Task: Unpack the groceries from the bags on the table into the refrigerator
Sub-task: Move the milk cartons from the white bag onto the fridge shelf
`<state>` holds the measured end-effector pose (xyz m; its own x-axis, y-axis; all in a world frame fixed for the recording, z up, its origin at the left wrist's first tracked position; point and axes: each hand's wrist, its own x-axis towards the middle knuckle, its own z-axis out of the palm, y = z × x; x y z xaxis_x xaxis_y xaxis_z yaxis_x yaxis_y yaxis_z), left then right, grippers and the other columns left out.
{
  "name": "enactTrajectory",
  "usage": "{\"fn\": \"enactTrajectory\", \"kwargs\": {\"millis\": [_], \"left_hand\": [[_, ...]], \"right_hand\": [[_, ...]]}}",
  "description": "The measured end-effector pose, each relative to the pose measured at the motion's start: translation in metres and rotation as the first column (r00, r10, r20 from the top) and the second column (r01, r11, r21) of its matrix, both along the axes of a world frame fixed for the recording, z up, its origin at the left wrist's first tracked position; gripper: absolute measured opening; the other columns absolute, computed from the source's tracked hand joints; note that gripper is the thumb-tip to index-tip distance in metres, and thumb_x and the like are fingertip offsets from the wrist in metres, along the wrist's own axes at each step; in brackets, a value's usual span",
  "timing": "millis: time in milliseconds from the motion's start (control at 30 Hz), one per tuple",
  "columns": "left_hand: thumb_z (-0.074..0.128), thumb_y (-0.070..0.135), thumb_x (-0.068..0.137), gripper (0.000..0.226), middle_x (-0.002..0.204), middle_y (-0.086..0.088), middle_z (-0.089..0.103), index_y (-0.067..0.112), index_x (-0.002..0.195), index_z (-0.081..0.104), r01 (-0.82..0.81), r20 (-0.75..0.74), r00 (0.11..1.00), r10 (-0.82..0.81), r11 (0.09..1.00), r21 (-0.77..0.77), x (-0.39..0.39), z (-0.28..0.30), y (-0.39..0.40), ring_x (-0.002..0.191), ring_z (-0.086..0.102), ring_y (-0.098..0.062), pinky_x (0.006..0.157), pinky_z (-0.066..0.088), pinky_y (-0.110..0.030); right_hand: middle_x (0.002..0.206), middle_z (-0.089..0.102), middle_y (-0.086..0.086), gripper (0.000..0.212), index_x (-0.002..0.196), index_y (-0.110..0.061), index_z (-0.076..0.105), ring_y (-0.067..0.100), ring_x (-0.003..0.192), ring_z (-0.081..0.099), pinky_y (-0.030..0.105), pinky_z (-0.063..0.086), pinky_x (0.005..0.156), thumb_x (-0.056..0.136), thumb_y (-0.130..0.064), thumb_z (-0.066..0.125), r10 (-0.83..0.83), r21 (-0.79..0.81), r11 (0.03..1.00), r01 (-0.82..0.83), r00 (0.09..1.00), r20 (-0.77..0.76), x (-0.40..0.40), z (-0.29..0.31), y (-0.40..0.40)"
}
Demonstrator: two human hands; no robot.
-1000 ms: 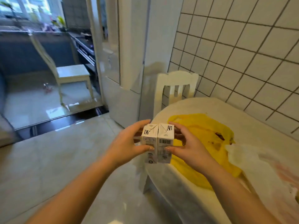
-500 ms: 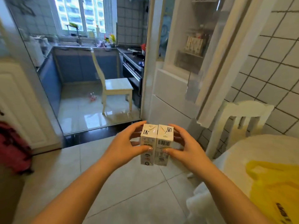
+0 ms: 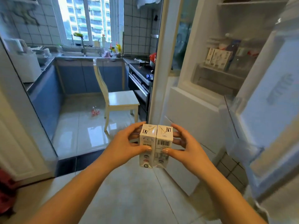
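Two small white cartons stand pressed side by side in front of me, over the floor. My left hand [image 3: 125, 147] grips the left carton [image 3: 146, 145], thumb on its front and fingers behind. My right hand [image 3: 183, 147] grips the right carton [image 3: 164, 143], the one with a barcode, in the same way. The refrigerator [image 3: 199, 101] stands at the right with its upper door [image 3: 273, 97] swung open. On a shelf inside it stand several similar white cartons [image 3: 217, 58] beside blurred bottles.
A cream chair [image 3: 119, 97] stands past a dark threshold in the kitchen, with blue cabinets [image 3: 76, 76], a sink and a window behind. A dark stove [image 3: 140, 78] is beside the doorway. Something red [image 3: 7, 189] lies at the far left. Pale tiled floor lies below my arms.
My view has swung left and up, away from the table and yellow bag, which have left the frame. The open refrigerator is now in full view. Both hands keep the same grip on the cartons.
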<state>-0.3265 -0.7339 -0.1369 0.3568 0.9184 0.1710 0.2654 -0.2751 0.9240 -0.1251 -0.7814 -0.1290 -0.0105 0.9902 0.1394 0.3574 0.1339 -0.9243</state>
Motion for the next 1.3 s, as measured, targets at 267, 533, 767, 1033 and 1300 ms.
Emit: {"fn": "enactTrajectory", "kwargs": {"millis": [267,533,767,1033,1300], "left_hand": [[0.078,0.01,0.07,0.069,0.107,0.02,0.061,0.032,0.128,0.047,0.017,0.025,0.999,-0.019,0.996,0.09,0.057,0.037,0.176,0.098,0.057,0.011,0.069,0.051,-0.01],[0.08,0.012,0.068,0.07,0.099,0.029,0.065,0.054,0.109,0.043,0.234,0.035,0.97,-0.242,0.959,0.157,0.141,0.051,0.338,0.1,0.056,0.014,0.076,0.053,-0.015],[0.077,0.008,0.07,0.066,0.108,0.02,0.061,0.045,0.114,0.045,0.487,0.065,0.86,-0.506,0.851,0.195,0.235,0.077,0.467,0.104,0.057,0.007,0.073,0.054,-0.016],[0.076,0.009,0.073,0.07,0.105,0.027,0.061,0.05,0.117,0.041,0.684,0.031,0.704,-0.709,0.69,0.237,0.36,0.105,0.557,0.101,0.056,0.013,0.088,0.052,-0.024],[0.076,0.011,0.072,0.076,0.106,0.028,0.059,0.028,0.137,0.041,0.714,0.077,0.66,-0.747,0.655,0.246,0.481,0.128,0.614,0.106,0.055,0.008,0.093,0.048,-0.023]], "right_hand": [[0.113,0.058,-0.019,0.053,0.108,-0.04,0.048,-0.006,0.102,0.057,0.017,0.053,0.082,0.077,-0.004,0.071,-0.123,0.102,0.986,0.129,0.99,-0.067,0.048,0.033,0.163],[0.117,0.057,-0.021,0.054,0.111,-0.044,0.048,0.004,0.111,0.056,0.024,0.054,0.084,0.079,-0.007,0.071,-0.355,0.179,0.915,0.362,0.932,-0.068,0.109,0.043,0.284],[0.12,0.055,-0.021,0.052,0.11,-0.047,0.045,0.001,0.111,0.052,0.02,0.052,0.083,0.082,-0.011,0.068,-0.58,0.233,0.782,0.578,0.812,-0.067,0.168,0.065,0.372],[0.114,0.065,-0.014,0.056,0.118,-0.035,0.054,-0.002,0.105,0.06,0.02,0.053,0.082,0.076,-0.002,0.072,-0.729,0.28,0.607,0.744,0.661,-0.176,0.251,0.087,0.434],[0.115,0.066,-0.011,0.057,0.128,-0.027,0.053,0.002,0.107,0.06,0.023,0.053,0.086,0.077,-0.007,0.072,-0.78,0.312,0.507,0.803,0.582,-0.231,0.365,0.105,0.475]]}}
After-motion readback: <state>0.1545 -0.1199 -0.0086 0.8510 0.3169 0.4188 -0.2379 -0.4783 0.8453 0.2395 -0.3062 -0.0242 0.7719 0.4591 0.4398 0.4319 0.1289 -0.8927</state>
